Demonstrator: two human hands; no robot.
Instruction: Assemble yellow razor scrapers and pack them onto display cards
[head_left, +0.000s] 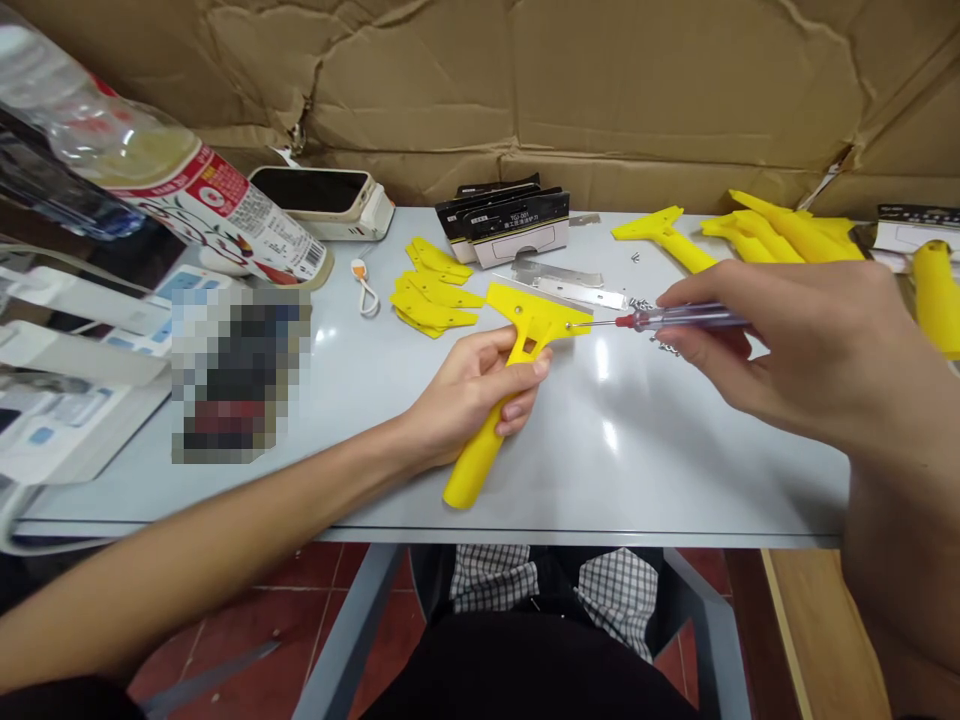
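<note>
Scraper: a yellow plastic hand scraper (471,462) with a wide flat head and a long handle is held above the front part of the pale grey desk (675,480); I cannot tell if its handle end touches the desk.

Left hand: the left hand (472,390) has a closed grip around the scraper neck, with the fingers curled over the yellow plastic.

Right hand: the right hand (814,350) has a closed pinching grip on a slim screwdriver with a clear purple handle (686,318) and a red collar.

Contact point: the thin steel shaft reaches a small round metal screw (568,325) in the right side of the scraper head; it seems to touch, but the picture is too small to be sure.

Good handling: it seems best to keep the shaft straight in line with the screw, and the left hand firm so the head does not turn.

Nearby parts: loose small screws (664,345) lie beside the right hand, near long steel blades (577,288). Flat yellow scraper heads (435,298) lie in a pile to the left.

Farther: black-and-white product cards (510,228), a pile of yellow scraper handles (784,235), and a plastic drink bottle (225,215) stand beyond, before a brown cardboard sheet (585,90).
</note>
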